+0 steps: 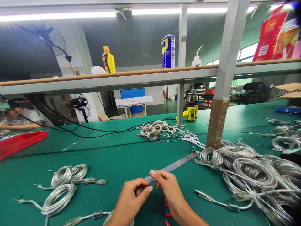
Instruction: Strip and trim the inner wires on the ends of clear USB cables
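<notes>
My left hand and my right hand meet over the near middle of the green table, fingertips pinched together. Between them is a thin dark wire; its full length is hidden by the fingers. A steel ruler lies flat just beyond, its near end behind my fingertips. Part of a clear-jacketed USB cable shows beside my left wrist. Several short red pieces lie under my right wrist. To the left rest coiled USB cables with stripped ends.
A large pile of coiled cables covers the right side, by a taped post. Farther back are more coils, white strips and a yellow heat gun. A red tray stands left, near another person.
</notes>
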`<state>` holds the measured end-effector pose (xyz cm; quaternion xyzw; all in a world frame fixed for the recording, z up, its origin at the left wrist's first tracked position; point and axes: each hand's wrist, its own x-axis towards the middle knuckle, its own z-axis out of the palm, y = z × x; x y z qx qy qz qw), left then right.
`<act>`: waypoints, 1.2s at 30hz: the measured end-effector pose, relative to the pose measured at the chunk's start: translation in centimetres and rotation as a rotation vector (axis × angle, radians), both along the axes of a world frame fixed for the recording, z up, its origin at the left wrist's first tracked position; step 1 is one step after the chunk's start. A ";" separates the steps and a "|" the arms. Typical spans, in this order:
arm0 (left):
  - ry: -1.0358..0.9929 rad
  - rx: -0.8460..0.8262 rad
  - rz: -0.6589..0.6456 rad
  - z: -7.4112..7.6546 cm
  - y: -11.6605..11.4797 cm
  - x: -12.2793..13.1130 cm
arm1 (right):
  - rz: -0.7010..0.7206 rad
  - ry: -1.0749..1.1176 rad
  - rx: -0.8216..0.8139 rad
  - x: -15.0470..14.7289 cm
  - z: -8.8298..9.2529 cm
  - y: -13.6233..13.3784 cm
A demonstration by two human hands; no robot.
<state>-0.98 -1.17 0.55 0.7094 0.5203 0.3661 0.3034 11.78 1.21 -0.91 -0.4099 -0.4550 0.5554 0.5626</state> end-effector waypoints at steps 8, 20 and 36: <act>0.504 0.686 0.167 -0.5 -0.8 -0.5 | 0.032 0.194 -0.099 -0.6 0.7 -1.0; -0.229 -0.081 -0.031 1.4 -0.3 -0.3 | 0.206 0.087 0.171 0.0 1.7 -1.1; -0.419 -0.298 -0.006 -0.3 0.0 0.6 | 0.047 -0.381 0.394 0.6 1.8 -0.9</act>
